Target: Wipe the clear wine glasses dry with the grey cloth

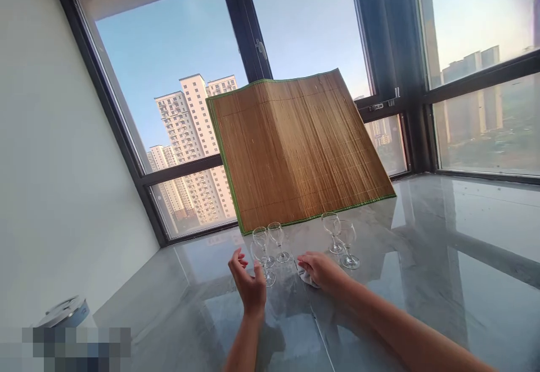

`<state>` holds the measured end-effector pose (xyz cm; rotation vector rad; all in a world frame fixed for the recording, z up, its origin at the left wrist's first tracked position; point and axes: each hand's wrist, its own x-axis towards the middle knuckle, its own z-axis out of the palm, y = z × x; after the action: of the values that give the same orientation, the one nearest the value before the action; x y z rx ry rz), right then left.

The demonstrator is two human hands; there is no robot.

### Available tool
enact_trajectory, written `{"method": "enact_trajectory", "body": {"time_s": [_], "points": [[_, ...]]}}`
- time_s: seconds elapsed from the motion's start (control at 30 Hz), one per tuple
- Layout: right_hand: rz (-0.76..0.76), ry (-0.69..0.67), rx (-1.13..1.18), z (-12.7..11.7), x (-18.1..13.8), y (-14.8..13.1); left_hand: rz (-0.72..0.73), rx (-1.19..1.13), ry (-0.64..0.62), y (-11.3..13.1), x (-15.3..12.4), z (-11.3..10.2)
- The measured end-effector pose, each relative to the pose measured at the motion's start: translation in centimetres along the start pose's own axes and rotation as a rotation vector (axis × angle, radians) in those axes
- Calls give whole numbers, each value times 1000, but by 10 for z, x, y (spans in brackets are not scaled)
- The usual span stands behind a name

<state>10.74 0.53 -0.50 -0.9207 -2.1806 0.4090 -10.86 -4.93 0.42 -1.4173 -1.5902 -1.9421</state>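
Observation:
My left hand (250,285) is raised beside a small group of clear stemmed glasses, fingers curved and thumb apart, with nothing visibly gripped. The nearest glass (269,277) stands partly behind this hand; I cannot tell if they touch. Just beyond it are another stemmed glass (260,238) and a third glass (275,233). My right hand (318,269) presses a crumpled pale cloth (307,277) against the glossy grey surface, fingers closed over it. Right of that hand, two more stemmed glasses, a rear one (331,224) and a front one (348,233), stand upright close together.
A folded bamboo mat (295,147) with green edging leans against the dark window frame (242,23) behind the glasses. At the lower left is a round-topped container (67,313), partly covered by pixelation. A white wall (63,135) bounds the left side of the tiled surface (422,282).

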Motion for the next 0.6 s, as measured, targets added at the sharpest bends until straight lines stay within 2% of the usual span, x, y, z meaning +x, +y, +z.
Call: {"method": "enact_trajectory", "body": {"time_s": [0.1, 0.27, 0.4, 0.5, 0.6], "points": [[-21, -127, -181, 4, -7, -6, -93, -52, -38, -5, -4, 6], [56, -151, -391, 2, -22, -22, -163, -50, -29, -9, -4, 5], [61, -222, -486, 13, -27, -19, -196, -11, -64, -10, -4, 4], [4, -237, -476, 20, -25, -10, -229, 35, -99, -12, -5, 5], [19, -185, -308, 17, -19, -4, -226, 29, -175, -17, -8, 8]]}}
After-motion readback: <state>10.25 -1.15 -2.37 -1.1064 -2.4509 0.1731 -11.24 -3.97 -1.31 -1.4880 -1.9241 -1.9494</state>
